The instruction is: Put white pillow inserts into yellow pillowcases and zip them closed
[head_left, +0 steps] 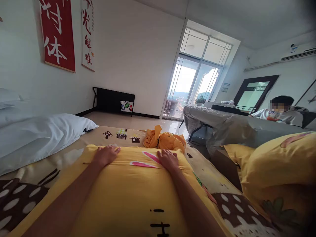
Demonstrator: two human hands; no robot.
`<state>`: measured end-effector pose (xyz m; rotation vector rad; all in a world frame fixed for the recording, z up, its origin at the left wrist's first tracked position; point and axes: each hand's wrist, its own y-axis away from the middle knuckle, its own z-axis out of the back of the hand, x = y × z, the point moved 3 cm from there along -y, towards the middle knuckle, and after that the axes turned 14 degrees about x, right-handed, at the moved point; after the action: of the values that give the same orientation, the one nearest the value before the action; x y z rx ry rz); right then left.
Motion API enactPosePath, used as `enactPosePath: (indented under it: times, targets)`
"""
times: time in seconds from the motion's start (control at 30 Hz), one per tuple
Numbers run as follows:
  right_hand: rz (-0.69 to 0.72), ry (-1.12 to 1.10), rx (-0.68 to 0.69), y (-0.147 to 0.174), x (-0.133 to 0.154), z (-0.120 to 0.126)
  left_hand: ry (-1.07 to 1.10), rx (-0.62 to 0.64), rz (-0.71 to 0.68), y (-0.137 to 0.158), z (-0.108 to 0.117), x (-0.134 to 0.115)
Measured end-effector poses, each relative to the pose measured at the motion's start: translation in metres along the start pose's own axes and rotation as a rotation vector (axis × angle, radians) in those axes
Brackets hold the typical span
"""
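Observation:
A yellow pillow in a printed pillowcase (128,191) lies flat in front of me on a patterned bed sheet (93,141). Pink-and-white ear shapes and dark marks are printed on it. At its far edge on the left, my left hand (106,155) rests with the fingers stretched forward. My right hand (169,159) lies on the same far edge, further right, beside the pink print, its fingers extended over the edge. Just beyond the pillow sits a crumpled orange-yellow cloth (164,140), which neither hand touches.
White pillows (49,135) are at the left. A stuffed yellow pillow (283,164) stands close on the right. Behind it are a plastic-covered table (217,118) and a seated person (281,112). A black folding table (108,100) leans by the far wall, left of a glass door (192,82).

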<state>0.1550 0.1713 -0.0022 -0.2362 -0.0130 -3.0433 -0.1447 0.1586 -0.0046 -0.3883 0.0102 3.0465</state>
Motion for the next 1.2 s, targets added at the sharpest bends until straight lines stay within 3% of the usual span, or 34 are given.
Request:
enactPosePath:
  times: [0.13, 0.27, 0.37, 0.5, 0.6, 0.67, 0.73, 0.8, 0.87, 0.93, 1.03, 1.2]
  targets:
    - [-0.150, -0.023, 0.025, 0.012, -0.078, -0.012, 0.102, -0.093, -0.008, 0.020, -0.009, 0.068]
    - [-0.243, -0.028, 0.013, 0.020, -0.097, -0.033, 0.117, -0.137, 0.050, 0.029, -0.031, 0.089]
    - [-0.227, 0.009, -0.008, 0.022, -0.091, -0.027, 0.047, -0.129, 0.041, 0.031, -0.025, 0.087]
    - [-0.136, 0.165, -0.148, 0.038, -0.074, 0.018, -0.042, -0.150, -0.063, 0.047, 0.025, 0.074]
    - [0.025, 0.266, -0.312, 0.060, -0.037, 0.059, -0.097, -0.270, -0.195, 0.071, 0.071, 0.036]
    - [0.218, 0.196, -0.334, 0.074, -0.002, 0.070, -0.109, -0.281, -0.344, 0.083, 0.082, 0.000]
    - [0.448, 0.112, -0.249, 0.084, 0.033, 0.059, -0.106, -0.174, -0.476, 0.086, 0.069, -0.032]
    - [0.573, 0.052, -0.062, 0.087, 0.056, 0.030, -0.076, 0.013, -0.544, 0.083, 0.035, -0.050]
    - [0.567, 0.004, 0.093, 0.086, 0.064, -0.002, -0.033, 0.161, -0.544, 0.079, -0.002, -0.052]
    - [0.536, -0.028, 0.138, 0.084, 0.062, -0.022, -0.005, 0.222, -0.534, 0.076, -0.027, -0.047]
    - [0.555, -0.046, 0.137, 0.084, 0.056, -0.028, -0.004, 0.256, -0.531, 0.075, -0.033, -0.040]
    - [0.508, -0.018, 0.113, 0.083, 0.035, -0.016, -0.024, 0.277, -0.471, 0.078, -0.015, -0.030]
